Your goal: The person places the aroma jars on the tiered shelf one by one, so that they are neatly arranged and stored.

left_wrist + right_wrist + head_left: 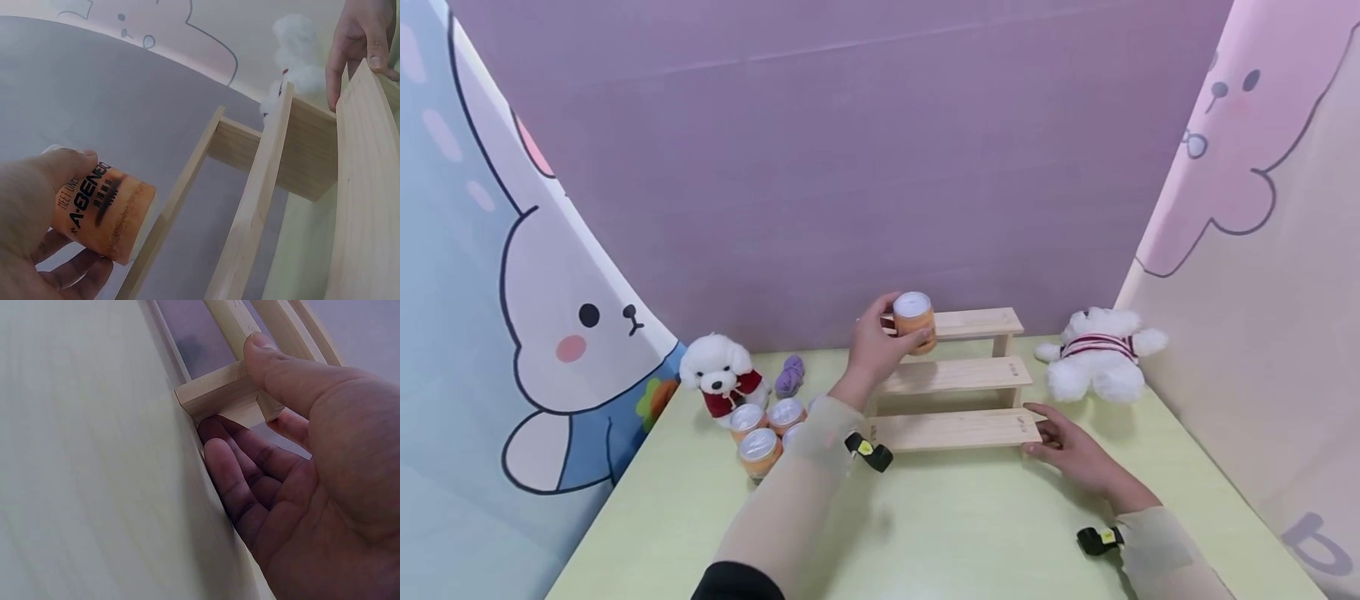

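My left hand point(874, 350) grips an orange can point(914, 323) with a pale lid, thumb on one side and fingers on the other. Dark lettering shows on the can's label point(94, 209) in the left wrist view. The can is upright at the left part of the top tier of a three-tier wooden stand point(955, 429); whether its base touches the board I cannot tell. At the stand's right end, my right hand point(1075, 454) holds the lowest tier's corner, its thumb point(281, 369) against the board and its curled fingers beneath.
Several more orange cans point(760, 450) stand left of the stand, partly behind my left forearm. Behind them are a white toy dog point(718, 375) in red and a purple yarn bundle point(790, 377). A white plush toy point(1096, 358) lies at the right. A purple wall point(850, 167) closes the back.
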`<state>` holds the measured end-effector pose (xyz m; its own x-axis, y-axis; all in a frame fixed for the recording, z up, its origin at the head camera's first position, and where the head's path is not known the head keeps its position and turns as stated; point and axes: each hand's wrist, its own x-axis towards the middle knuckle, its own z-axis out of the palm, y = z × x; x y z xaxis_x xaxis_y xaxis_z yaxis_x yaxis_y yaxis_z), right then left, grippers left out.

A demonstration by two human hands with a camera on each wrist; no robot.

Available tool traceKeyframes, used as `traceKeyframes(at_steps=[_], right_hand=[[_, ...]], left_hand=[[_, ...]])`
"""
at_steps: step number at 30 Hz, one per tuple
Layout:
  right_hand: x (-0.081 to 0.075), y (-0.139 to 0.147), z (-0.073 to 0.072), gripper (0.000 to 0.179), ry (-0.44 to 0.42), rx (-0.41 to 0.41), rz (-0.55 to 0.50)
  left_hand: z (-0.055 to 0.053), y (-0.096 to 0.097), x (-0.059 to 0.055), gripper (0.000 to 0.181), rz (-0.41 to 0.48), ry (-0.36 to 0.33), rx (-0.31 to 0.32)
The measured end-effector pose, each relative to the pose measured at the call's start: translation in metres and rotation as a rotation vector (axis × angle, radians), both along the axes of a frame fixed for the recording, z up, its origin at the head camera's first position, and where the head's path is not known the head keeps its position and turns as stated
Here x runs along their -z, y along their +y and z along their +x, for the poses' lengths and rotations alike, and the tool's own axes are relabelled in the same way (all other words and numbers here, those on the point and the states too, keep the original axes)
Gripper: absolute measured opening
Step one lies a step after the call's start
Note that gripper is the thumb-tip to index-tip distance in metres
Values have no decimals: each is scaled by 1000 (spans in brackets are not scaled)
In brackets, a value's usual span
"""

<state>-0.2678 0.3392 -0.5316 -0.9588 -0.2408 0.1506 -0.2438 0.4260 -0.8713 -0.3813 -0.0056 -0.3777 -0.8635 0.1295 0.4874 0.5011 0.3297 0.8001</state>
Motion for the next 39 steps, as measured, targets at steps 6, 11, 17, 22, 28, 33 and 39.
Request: traceKeyframes(at_steps=[6, 11, 17, 22, 28, 33, 39], right_hand=[[1, -1, -1, 76, 3, -7, 14], [1, 0, -1, 75, 7, 0, 16], [-2, -1, 0, 76, 11, -13, 3], [-2, -1, 1, 76, 10, -13, -3], [-3, -2, 3, 76, 3, 2, 3], [-3, -1, 3, 75, 13, -12, 6], [-3, -2, 2, 75, 14, -1, 21]], left_hand=[[-3, 7, -3, 75, -16, -32, -28], [-7, 12, -2, 75, -62, -34, -61], [-11, 16, -1, 71, -48, -44, -79], [-13, 21, 4, 74, 49, -64, -49], [-13, 25, 9, 81, 48, -72, -18], [-15, 30, 12, 79, 50, -80, 6], [-16, 37, 13, 71, 40, -93, 3]])
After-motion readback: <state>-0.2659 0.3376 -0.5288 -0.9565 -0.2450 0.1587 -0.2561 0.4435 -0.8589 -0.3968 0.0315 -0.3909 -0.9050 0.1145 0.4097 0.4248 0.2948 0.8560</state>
